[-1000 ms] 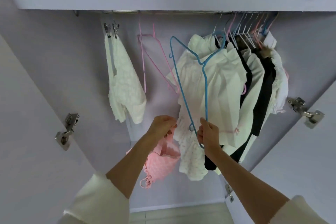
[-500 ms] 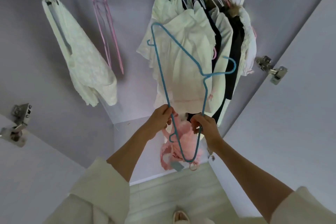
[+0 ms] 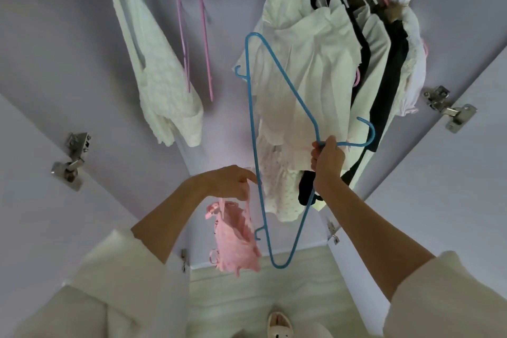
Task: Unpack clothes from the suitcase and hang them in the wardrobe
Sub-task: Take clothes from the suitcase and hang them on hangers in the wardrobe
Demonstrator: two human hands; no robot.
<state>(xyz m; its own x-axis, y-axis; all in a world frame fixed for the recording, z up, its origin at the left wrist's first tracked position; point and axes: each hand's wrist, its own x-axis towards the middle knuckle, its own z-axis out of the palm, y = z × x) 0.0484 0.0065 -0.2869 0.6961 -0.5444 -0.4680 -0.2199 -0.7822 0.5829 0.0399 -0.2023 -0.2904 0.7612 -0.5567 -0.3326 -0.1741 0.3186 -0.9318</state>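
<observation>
A blue wire hanger (image 3: 253, 123) is off the rail, turned on its side in front of the hanging clothes. My right hand (image 3: 326, 163) grips it at the neck, just below its hook, which points right. My left hand (image 3: 233, 182) pinches the strap of a small pink garment (image 3: 236, 239) that dangles below it, right beside the hanger's long bar. The fingertips touch or nearly touch that bar. The suitcase is not in view.
Several white and black garments (image 3: 323, 77) hang at the right of the wardrobe. A white knitted piece (image 3: 159, 90) hangs on clips at the left, with empty pink hangers (image 3: 192, 25) beside it. Open doors with metal hinges (image 3: 450, 108) flank both sides.
My right hand slid up from the hanger's lower bar to its neck. My left hand let go of the bar and now holds only the pink garment's strap. The view tilted down.
</observation>
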